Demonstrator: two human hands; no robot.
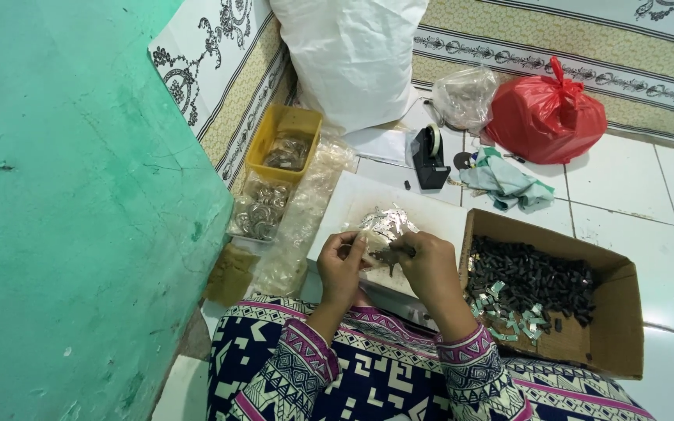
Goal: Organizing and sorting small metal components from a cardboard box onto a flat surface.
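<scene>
My left hand [342, 267] and my right hand [429, 269] meet over a white board [345, 204] on my lap. Together they pinch a small dark metal part [390, 255] between the fingertips, with a pale strip under the left fingers. Just beyond the hands lies a heap of small shiny silver pieces [384, 223] on the board. To my right sits an open cardboard box [611, 335] holding many small dark parts [536, 279] and several pale green bits [515, 321].
A green wall [79, 210] stands close on the left. Beside it are a yellow tray [303, 123] and a clear tray of metal rings [260, 209]. Farther off lie a big white sack [352, 54], a black tape dispenser [429, 158], a cloth [506, 184], a clear bag [464, 97] and a red plastic bag [546, 117].
</scene>
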